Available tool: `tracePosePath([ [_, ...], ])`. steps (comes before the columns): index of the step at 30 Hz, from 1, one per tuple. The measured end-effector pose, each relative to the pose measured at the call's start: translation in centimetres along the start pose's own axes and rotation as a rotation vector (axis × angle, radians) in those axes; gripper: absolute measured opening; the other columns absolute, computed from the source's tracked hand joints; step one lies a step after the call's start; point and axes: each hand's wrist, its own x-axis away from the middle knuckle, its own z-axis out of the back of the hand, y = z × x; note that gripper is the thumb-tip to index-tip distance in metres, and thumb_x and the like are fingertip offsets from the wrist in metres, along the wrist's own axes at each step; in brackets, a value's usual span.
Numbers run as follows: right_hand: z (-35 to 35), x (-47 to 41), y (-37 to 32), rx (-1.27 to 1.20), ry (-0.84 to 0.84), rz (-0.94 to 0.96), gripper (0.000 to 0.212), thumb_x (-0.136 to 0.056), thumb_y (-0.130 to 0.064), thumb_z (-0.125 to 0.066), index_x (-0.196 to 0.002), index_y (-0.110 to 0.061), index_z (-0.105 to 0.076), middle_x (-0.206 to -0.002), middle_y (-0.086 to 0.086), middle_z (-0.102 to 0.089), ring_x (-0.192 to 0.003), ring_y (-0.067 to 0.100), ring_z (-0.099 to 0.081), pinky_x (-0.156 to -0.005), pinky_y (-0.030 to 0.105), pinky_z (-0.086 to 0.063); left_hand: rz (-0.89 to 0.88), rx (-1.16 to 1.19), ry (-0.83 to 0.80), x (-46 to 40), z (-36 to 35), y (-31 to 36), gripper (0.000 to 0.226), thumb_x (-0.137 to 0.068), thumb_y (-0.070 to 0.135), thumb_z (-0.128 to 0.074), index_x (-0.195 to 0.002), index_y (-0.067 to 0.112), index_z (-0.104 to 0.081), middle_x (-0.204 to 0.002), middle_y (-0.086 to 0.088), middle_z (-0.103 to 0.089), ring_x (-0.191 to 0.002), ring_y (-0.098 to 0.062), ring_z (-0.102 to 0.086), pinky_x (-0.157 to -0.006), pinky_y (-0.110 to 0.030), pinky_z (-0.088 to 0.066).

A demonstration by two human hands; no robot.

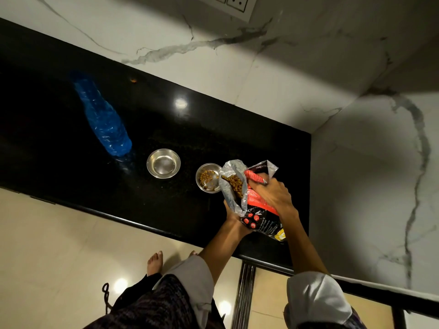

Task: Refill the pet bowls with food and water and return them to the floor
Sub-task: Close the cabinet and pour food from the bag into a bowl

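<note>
Two steel bowls stand on the black counter [71,138]. The left bowl [163,163] looks empty of kibble; whether it holds water I cannot tell. The right bowl [208,178] has brown kibble in it. A black and red pet food bag [255,203] is tilted over that bowl with its open silver mouth toward it, kibble showing inside. My left hand [234,218] grips the bag from below. My right hand [273,194] grips its upper side. A blue plastic water bottle [102,117] stands at the counter's left.
The marble wall [356,162] closes the counter at the back and right, with a socket plate [234,3] high up. The counter's front edge runs diagonally above a cream tiled floor [59,245], where my bare feet stand.
</note>
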Motion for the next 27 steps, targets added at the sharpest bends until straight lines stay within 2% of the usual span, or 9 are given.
tracePosePath([
  [3, -0.7, -0.4, 0.1, 0.056, 0.029, 0.002, 0.065, -0.086, -0.079, -0.056, -0.117, -0.022, -0.068, -0.091, -0.001, -0.068, -0.095, 0.028, -0.071, -0.101, 0.047, -0.053, -0.054, 0.013, -0.142, 1.3, -1.0, 0.2, 0.057, -0.097, 0.064, -0.033, -0.105, 0.017, -0.065, -0.098, -0.013, -0.070, -0.100, -0.033, -0.063, -0.104, -0.044, -0.043],
  [6, -1.6, -0.8, 0.0, 0.076, 0.050, -0.015, 0.081, -0.066, -0.095, -0.049, -0.092, -0.021, -0.069, -0.078, -0.003, -0.067, -0.086, 0.026, -0.072, -0.102, 0.054, -0.053, -0.084, -0.001, -0.141, 1.6, -0.8, 0.4, 0.055, -0.099, 0.061, -0.032, -0.101, 0.016, -0.064, -0.091, -0.013, -0.071, -0.089, -0.032, -0.065, -0.088, -0.041, -0.051],
  [8, -2.0, -1.0, -0.1, 0.098, 0.057, -0.022, 0.095, -0.052, -0.101, -0.035, -0.091, -0.021, -0.068, -0.083, -0.002, -0.068, -0.091, 0.028, -0.072, -0.103, 0.055, -0.052, -0.061, -0.010, -0.177, 1.4, -0.4, 0.4, 0.061, -0.100, 0.063, -0.028, -0.102, 0.014, -0.064, -0.086, -0.014, -0.074, -0.082, -0.031, -0.071, -0.073, -0.037, -0.057],
  [10, -2.1, -0.9, -0.4, 0.135, 0.037, -0.005, 0.094, -0.061, -0.101, -0.039, -0.099, -0.021, -0.069, -0.085, -0.003, -0.066, -0.096, 0.029, -0.072, -0.105, 0.056, -0.049, -0.063, -0.023, -0.172, 2.2, -0.5, 0.5, 0.062, -0.100, 0.064, -0.027, -0.102, 0.013, -0.064, -0.084, -0.013, -0.076, -0.074, -0.030, -0.075, -0.065, -0.036, -0.062],
  [12, -2.0, -0.7, -0.6, 0.178, 0.032, 0.046, 0.075, -0.081, -0.090, -0.048, -0.106, -0.022, -0.067, -0.083, -0.005, -0.062, -0.099, 0.029, -0.071, -0.108, 0.057, -0.047, -0.078, -0.028, -0.193, 2.2, -0.5, 0.8, 0.060, -0.094, 0.067, -0.036, -0.106, 0.015, -0.064, -0.096, -0.014, -0.072, -0.088, -0.032, -0.070, -0.084, -0.041, -0.058],
  [14, -2.1, -0.8, -0.7, 0.180, 0.029, 0.060, 0.069, -0.087, -0.084, -0.049, -0.110, -0.021, -0.066, -0.084, -0.004, -0.060, -0.100, 0.030, -0.071, -0.108, 0.055, -0.048, -0.060, -0.038, -0.143, 3.0, -0.5, 1.0, 0.059, -0.093, 0.067, -0.036, -0.102, 0.015, -0.062, -0.101, -0.015, -0.064, -0.094, -0.034, -0.061, -0.088, -0.043, -0.048],
  [18, -2.8, -1.6, -0.5, 0.192, 0.020, 0.027, 0.102, -0.065, -0.100, -0.026, -0.124, -0.027, -0.067, -0.093, -0.002, -0.068, -0.100, 0.029, -0.071, -0.105, 0.056, -0.050, -0.031, -0.011, -0.123, 2.4, -0.2, 1.1, 0.060, -0.096, 0.066, -0.030, -0.108, 0.016, -0.060, -0.103, -0.015, -0.063, -0.097, -0.033, -0.058, -0.097, -0.044, -0.044],
  [24, -2.9, -2.3, -0.1, 0.240, 0.009, 0.048, 0.107, -0.058, -0.102, -0.014, -0.122, -0.033, -0.065, -0.097, -0.001, -0.070, -0.101, 0.029, -0.070, -0.106, 0.061, -0.046, 0.011, -0.021, -0.133, 1.7, -0.1, 0.7, 0.060, -0.100, 0.064, -0.023, -0.105, 0.015, -0.058, -0.102, -0.014, -0.061, -0.092, -0.032, -0.055, -0.075, -0.042, -0.043],
  [27, -3.0, -2.5, 0.1, 0.230, 0.017, 0.048, 0.107, -0.057, -0.104, -0.013, -0.117, -0.032, -0.067, -0.094, -0.002, -0.070, -0.100, 0.029, -0.070, -0.106, 0.060, -0.047, 0.007, -0.012, -0.124, 1.2, 0.4, 0.7, 0.067, -0.099, 0.066, -0.024, -0.134, 0.018, -0.053, -0.129, -0.015, -0.060, -0.118, -0.036, -0.055, -0.077, -0.039, -0.045],
])
